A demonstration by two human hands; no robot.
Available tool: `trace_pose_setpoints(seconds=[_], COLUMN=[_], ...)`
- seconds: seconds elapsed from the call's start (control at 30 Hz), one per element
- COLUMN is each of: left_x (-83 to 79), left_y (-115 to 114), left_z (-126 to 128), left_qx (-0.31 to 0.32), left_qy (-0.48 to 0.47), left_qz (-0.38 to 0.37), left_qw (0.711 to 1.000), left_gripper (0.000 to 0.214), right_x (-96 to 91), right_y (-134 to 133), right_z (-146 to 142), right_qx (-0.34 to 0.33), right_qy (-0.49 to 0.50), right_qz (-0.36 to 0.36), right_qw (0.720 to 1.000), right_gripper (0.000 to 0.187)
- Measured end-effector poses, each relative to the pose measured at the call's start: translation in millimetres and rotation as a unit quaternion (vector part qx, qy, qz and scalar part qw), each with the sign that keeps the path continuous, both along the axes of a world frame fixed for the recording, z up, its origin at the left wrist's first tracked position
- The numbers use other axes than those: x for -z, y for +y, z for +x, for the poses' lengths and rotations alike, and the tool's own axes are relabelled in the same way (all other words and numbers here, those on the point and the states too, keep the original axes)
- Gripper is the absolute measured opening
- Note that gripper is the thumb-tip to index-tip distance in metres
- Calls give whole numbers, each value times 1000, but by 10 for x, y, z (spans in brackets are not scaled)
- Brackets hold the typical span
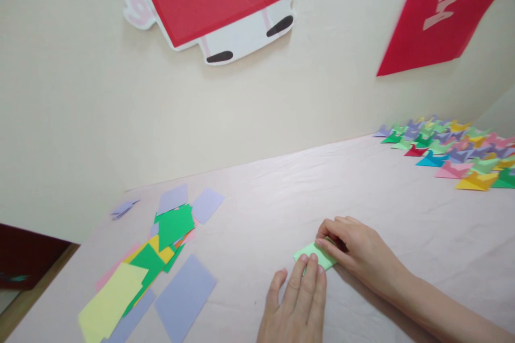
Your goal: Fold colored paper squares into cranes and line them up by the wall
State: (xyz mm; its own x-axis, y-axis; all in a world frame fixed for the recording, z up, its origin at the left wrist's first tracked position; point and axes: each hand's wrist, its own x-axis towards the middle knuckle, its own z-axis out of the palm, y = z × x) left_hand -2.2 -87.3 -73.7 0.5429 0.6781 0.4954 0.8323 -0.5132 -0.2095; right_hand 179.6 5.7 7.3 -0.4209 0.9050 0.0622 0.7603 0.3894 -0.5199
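Note:
A small folded piece of light green paper (pixel 308 252) lies on the pale tabletop (pixel 257 203) in front of me. My left hand (pixel 298 300) rests flat on its near edge, fingers stretched out and thumb apart. From the right, my right hand (pixel 358 252) pinches the paper's right end between thumb and curled fingers. Part of the paper is hidden under both hands.
Loose coloured paper sheets (pixel 177 225) overlap on the left, with a yellow sheet (pixel 115 300) and a lavender sheet (pixel 185 297) nearer me. Many folded paper figures (pixel 432 159) stand in rows at the right. Behind the table rises a wall (pixel 241 107) with red decorations.

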Motion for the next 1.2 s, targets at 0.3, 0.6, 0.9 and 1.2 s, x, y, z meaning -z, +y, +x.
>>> trace_pose_setpoints(seconds=[0.3, 0.6, 0.9, 1.2], left_x=[-148, -249, -352, -418], left_y=[19, 36, 66, 60], left_z=[-10, -26, -43, -25], left_qx=[-3, -4, 1, -9], left_qy=[15, 23, 17, 19], left_qz=[-3, 4, -2, -3], left_qw=[1000, 1000, 1000, 1000], left_gripper=[42, 40, 36, 36], right_x=[20, 38, 0, 1], right_y=[16, 25, 11, 24], right_z=[-7, -15, -36, -41], right_qx=[0, 5, 6, 17], right_qy=[-2, -24, -38, -47], right_qz=[19, 5, -5, -12], right_qw=[1000, 1000, 999, 999], right_gripper=[20, 20, 20, 17])
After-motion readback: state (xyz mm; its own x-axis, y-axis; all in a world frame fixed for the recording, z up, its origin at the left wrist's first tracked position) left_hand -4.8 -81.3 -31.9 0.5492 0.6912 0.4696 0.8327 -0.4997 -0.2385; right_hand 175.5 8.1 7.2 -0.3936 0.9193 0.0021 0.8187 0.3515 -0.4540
